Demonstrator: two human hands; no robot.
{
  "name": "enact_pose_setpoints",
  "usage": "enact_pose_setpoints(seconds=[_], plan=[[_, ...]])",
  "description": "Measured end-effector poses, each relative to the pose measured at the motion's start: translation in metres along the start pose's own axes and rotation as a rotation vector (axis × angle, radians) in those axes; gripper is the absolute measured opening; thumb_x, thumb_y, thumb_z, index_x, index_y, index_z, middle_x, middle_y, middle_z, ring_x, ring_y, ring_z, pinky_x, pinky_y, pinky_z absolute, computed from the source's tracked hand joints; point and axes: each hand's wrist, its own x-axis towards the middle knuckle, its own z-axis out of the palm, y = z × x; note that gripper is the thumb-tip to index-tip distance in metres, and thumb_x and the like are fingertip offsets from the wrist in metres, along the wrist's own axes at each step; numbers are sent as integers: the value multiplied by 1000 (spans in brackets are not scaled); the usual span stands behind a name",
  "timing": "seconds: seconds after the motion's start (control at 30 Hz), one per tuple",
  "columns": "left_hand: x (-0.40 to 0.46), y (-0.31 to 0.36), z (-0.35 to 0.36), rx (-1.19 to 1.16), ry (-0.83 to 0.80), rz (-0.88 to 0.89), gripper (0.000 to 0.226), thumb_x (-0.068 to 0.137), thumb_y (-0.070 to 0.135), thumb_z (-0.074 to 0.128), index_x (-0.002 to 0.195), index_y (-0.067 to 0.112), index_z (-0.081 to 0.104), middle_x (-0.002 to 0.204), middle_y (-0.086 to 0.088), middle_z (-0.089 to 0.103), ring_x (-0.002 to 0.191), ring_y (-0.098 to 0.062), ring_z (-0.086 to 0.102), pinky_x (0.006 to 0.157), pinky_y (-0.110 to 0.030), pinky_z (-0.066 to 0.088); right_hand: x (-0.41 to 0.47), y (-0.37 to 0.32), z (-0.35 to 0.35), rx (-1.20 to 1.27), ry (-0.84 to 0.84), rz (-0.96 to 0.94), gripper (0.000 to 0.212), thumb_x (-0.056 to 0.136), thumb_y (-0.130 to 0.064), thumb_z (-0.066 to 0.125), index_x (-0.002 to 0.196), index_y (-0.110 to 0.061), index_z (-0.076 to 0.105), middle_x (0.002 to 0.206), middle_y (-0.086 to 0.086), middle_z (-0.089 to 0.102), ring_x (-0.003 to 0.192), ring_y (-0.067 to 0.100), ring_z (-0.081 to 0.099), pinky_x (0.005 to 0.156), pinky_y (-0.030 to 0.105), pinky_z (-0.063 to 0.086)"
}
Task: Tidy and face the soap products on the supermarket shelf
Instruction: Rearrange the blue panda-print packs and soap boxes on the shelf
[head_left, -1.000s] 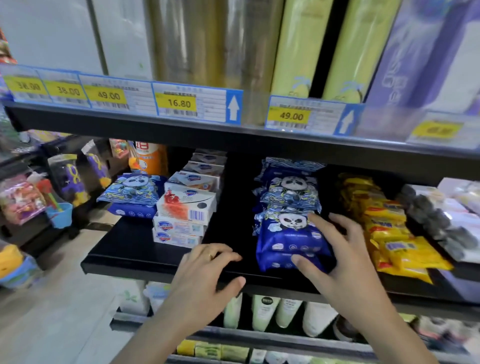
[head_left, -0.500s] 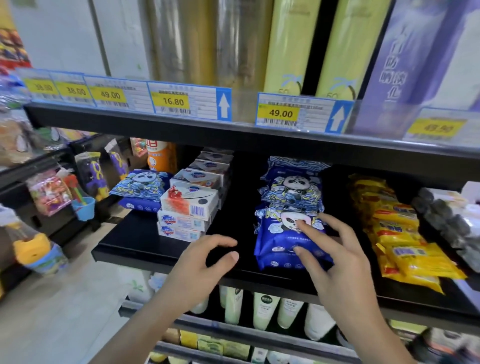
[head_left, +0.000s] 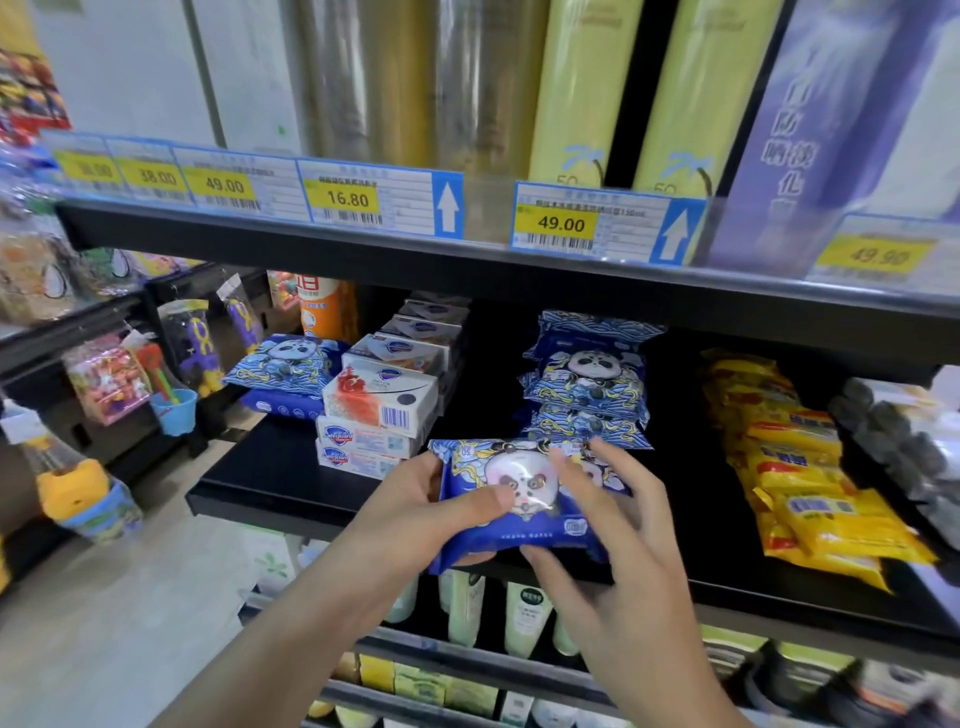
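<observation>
Blue panda-print soap pack (head_left: 524, 504) in left hand (head_left: 415, 514) and right hand (head_left: 623, 561) grip, beside Safeguard boxes (head_left: 363, 441).

Held soap pack (head_left: 524, 499): dark blue, wave pattern, white panda face. Stacked packs behind (head_left: 587, 379), frame centre: same blue waves, panda. Soap boxes (head_left: 382, 397), centre left: white, red splash, blue logo. Packets (head_left: 800, 467), right: yellow, red and blue print. Shelf (head_left: 270, 473): black. Price tags (head_left: 345, 198), upper frame: yellow, blue-bordered, white arrows. Rolls (head_left: 582, 88), top: pale yellow-green.
</observation>
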Motion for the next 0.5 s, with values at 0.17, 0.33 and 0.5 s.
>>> enact_pose_setpoints(seconds=[0.17,0.33,0.5], plan=[[-3,1,-6,43,15,63,48,83,22,85,125,21,62,113,1,80,98,-23,79,73,-31,64,4,-10,-20,99,3,271,76,81,-65,71,149,-54,37,145,-26,40,122,4,59,92,22,52],[-5,-2,-13,15,-48,166,60,77,22,92,128,23,60,121,-2,78,109,-22,76,81,-28,63,20,-31,-38,364,-10,679,66,64,-96,55,123,-64,57,116,-30,64,79,11,75,73,42,61],[-6,-6,-15,48,-176,358,52,83,8,84,126,31,65,126,-8,73,119,-26,71,95,-31,59,38,-46,-42,826,-271,982,59,64,-83,67,107,-45,76,114,-6,77,80,36,75,59,37,57]])
